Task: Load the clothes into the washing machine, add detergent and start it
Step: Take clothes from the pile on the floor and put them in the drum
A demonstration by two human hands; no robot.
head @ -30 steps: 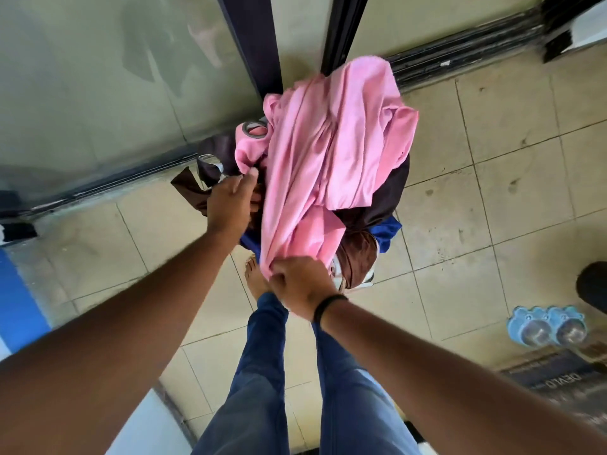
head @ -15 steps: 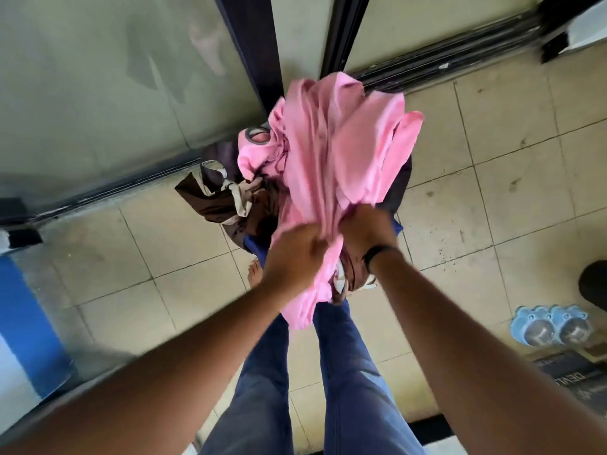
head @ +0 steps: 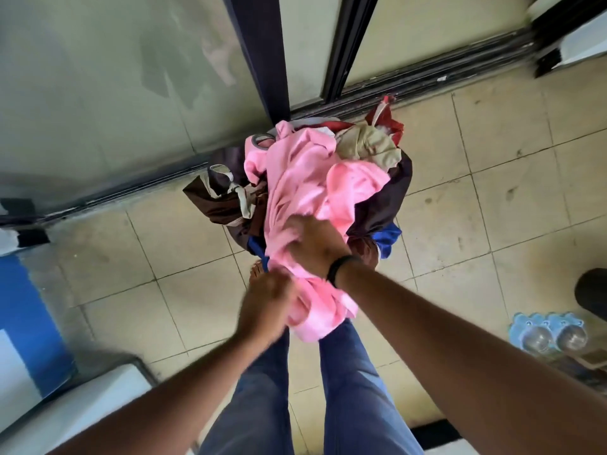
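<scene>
One heap of clothes [head: 368, 149], with brown, beige, red and blue pieces under a pink garment [head: 305, 188], fills a container whose walls are hidden by the fabric. It stands on a beige tiled floor [head: 492, 198] against dark sliding-door tracks [head: 427, 83], with a pack of water bottles [head: 548, 333] near the right edge and a white appliance corner [head: 82, 405] at lower left. Both hands clamp the pink garment: the right hand [head: 315, 247] presses and bunches it atop the heap, while the left hand [head: 266, 303], blurred, has its grip closed on the trailing end above the person's jeans [head: 354, 389].

Beige tiled floor [head: 492, 198] — scuffed; dark-framed glass doors [head: 98, 93] behind; plastic bottles [head: 547, 336] at right.
</scene>
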